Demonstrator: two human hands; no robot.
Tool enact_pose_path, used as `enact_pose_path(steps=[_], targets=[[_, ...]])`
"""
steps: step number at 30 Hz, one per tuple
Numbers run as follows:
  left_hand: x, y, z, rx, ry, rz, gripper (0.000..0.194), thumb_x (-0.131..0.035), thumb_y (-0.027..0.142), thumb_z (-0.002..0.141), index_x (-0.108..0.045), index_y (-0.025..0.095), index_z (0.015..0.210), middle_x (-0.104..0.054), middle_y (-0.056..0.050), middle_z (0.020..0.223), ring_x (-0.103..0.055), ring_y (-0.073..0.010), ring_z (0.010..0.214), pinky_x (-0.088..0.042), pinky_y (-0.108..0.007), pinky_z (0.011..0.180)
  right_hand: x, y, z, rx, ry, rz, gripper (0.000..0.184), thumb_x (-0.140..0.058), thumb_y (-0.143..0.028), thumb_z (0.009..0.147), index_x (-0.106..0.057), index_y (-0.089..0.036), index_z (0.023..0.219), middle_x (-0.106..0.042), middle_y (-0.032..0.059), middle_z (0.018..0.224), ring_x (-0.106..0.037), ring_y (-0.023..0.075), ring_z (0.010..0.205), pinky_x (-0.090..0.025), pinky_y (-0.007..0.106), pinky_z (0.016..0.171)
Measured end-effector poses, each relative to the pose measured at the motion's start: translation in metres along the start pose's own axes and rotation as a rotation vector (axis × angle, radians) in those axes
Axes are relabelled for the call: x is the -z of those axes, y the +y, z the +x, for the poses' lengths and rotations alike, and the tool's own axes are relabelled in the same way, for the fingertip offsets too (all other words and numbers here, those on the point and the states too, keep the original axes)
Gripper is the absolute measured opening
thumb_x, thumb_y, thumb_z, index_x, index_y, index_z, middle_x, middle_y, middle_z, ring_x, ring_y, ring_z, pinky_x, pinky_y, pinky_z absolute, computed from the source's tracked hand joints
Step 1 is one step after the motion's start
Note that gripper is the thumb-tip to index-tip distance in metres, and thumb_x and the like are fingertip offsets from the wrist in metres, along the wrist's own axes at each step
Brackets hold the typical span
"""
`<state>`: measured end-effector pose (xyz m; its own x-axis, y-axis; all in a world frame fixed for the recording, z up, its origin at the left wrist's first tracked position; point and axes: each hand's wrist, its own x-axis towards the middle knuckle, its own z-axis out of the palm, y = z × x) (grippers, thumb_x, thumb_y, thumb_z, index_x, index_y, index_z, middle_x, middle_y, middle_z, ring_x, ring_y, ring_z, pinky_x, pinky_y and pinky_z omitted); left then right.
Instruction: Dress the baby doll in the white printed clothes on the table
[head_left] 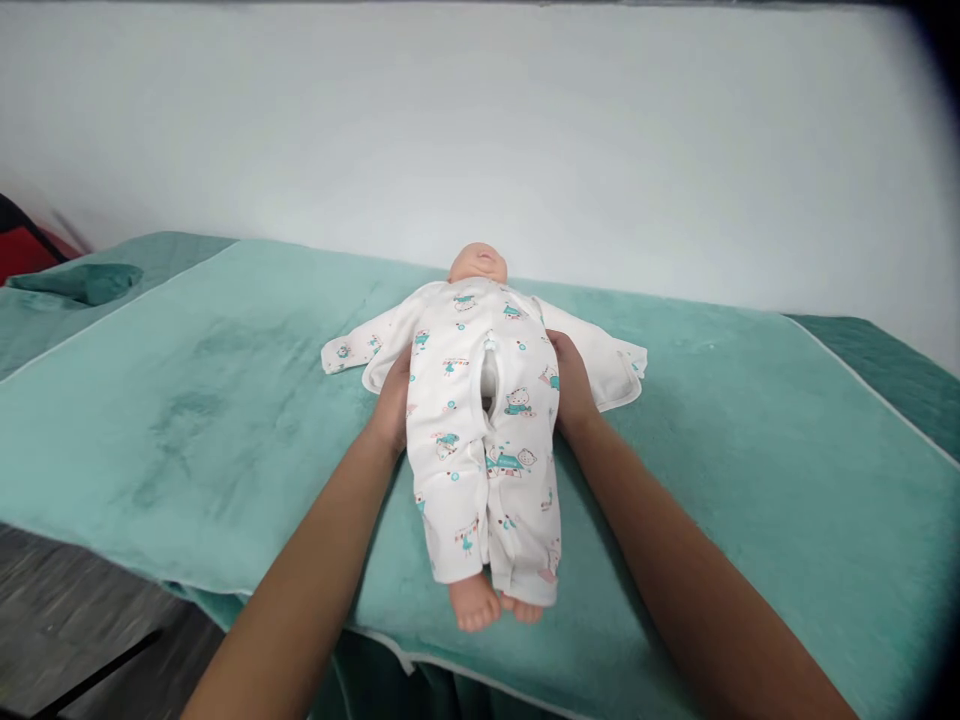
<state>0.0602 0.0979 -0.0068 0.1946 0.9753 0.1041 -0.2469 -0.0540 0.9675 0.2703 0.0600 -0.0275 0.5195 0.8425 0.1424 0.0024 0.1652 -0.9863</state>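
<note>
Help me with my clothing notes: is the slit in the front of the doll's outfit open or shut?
Open: the slit in the outfit gapes, its two edges standing apart around a visible gap.

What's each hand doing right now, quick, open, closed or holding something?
Left hand: against one side of the doll, fingers mostly hidden; open or closed unclear.
Right hand: against its other side, likewise unclear.

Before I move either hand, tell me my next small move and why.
I'd probably ease your right hand outward and draw the shirt edge beside it in toward the doll, with your left hand steadying the other side. Both hands are at the doll's sides, fingers largely hidden, and the shirt's hem fans out beyond each one.
</note>
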Motion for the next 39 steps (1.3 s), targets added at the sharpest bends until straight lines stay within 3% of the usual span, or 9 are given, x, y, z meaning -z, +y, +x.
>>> enact_pose_path(steps=[3,6,11,16,20,26,30,35,39], targets=[[0.005,-0.008,-0.019,-0.026,0.058,0.006,0.047,-0.074,0.025,0.074,-0.071,0.024,0.121,-0.068,-0.003,0.137,-0.057,-0.0293,0.133,-0.045,-0.043,0.115,0.005,-0.005,-0.026,0.085,0.050,0.003,0.029,-0.066,-0.032,0.082,-0.060,-0.024,0.109,-0.069,0.0062,0.121,-0.062,0.0220,0.118,-0.046,0.042,0.107],[0.017,-0.015,-0.058,-0.040,0.098,-0.038,0.044,-0.074,0.027,0.077,-0.069,0.024,0.121,-0.068,-0.006,0.136,-0.061,-0.0272,0.127,-0.049,-0.041,0.109,0.016,-0.013,-0.076,0.246,0.041,-0.065,0.035,-0.062,-0.031,0.090,-0.060,-0.026,0.125,-0.061,0.0075,0.138,-0.055,0.0212,0.131,-0.044,0.042,0.111],[0.040,-0.021,-0.154,-0.053,0.177,0.076,0.033,-0.070,0.032,0.087,-0.067,0.026,0.119,-0.069,-0.006,0.124,-0.065,-0.0206,0.112,-0.051,-0.035,0.101,0.041,-0.019,-0.180,0.449,-0.290,-0.256,0.045,-0.060,-0.021,0.094,-0.053,-0.030,0.138,-0.051,0.0069,0.150,-0.045,0.0246,0.142,-0.037,0.050,0.119],[0.038,-0.023,-0.220,-0.155,-0.025,0.419,0.038,-0.066,0.017,0.088,-0.063,0.030,0.123,-0.058,-0.004,0.127,-0.057,-0.0189,0.122,-0.044,-0.037,0.110,0.039,-0.007,-0.235,0.676,-0.396,-0.527,0.052,-0.061,-0.008,0.088,-0.052,-0.025,0.136,-0.056,0.0094,0.144,-0.038,0.0295,0.146,-0.037,0.057,0.117],[0.026,-0.028,-0.230,-0.239,-0.076,0.657,0.061,-0.069,0.012,0.082,-0.050,0.033,0.136,-0.048,-0.007,0.133,-0.049,-0.0229,0.129,-0.039,-0.044,0.114,0.023,-0.001,-0.242,0.711,-0.262,-0.694,0.051,-0.057,-0.005,0.089,-0.053,-0.024,0.136,-0.063,0.0085,0.132,-0.047,0.0279,0.136,-0.043,0.053,0.112],[0.020,-0.030,-0.225,-0.354,-0.042,0.718,0.045,-0.070,0.017,0.087,-0.053,0.030,0.126,-0.048,-0.006,0.120,-0.053,-0.0195,0.117,-0.046,-0.036,0.102,0.008,-0.012,-0.231,0.709,-0.132,-0.865,0.022,-0.065,-0.013,0.091,-0.064,-0.023,0.111,-0.074,0.0049,0.110,-0.056,0.0292,0.118,-0.044,0.048,0.101],[0.024,-0.023,-0.228,-0.363,-0.018,0.607,0.033,-0.071,0.020,0.088,-0.056,0.029,0.116,-0.052,-0.002,0.110,-0.056,-0.0146,0.105,-0.047,-0.028,0.092,0.007,-0.032,-0.229,0.744,-0.216,-0.832,0.016,-0.066,-0.010,0.088,-0.062,-0.023,0.095,-0.073,0.0007,0.097,-0.060,0.0238,0.104,-0.038,0.050,0.106],[0.031,-0.018,-0.236,-0.277,0.105,0.406,0.027,-0.072,0.018,0.087,-0.054,0.027,0.106,-0.053,0.000,0.106,-0.057,-0.0141,0.100,-0.047,-0.029,0.090,0.007,-0.054,-0.246,0.778,-0.315,-0.723,0.017,-0.062,-0.008,0.089,-0.057,-0.022,0.098,-0.068,0.0007,0.091,-0.060,0.0183,0.094,-0.038,0.049,0.111],[0.035,-0.023,-0.243,-0.232,0.182,0.375,0.022,-0.071,0.017,0.086,-0.053,0.024,0.096,-0.054,0.000,0.098,-0.057,-0.0141,0.093,-0.047,-0.030,0.089,0.016,-0.053,-0.257,0.791,-0.419,-0.692,0.022,-0.060,-0.007,0.092,-0.058,-0.023,0.108,-0.069,0.0015,0.100,-0.061,0.0183,0.100,-0.038,0.048,0.113]])
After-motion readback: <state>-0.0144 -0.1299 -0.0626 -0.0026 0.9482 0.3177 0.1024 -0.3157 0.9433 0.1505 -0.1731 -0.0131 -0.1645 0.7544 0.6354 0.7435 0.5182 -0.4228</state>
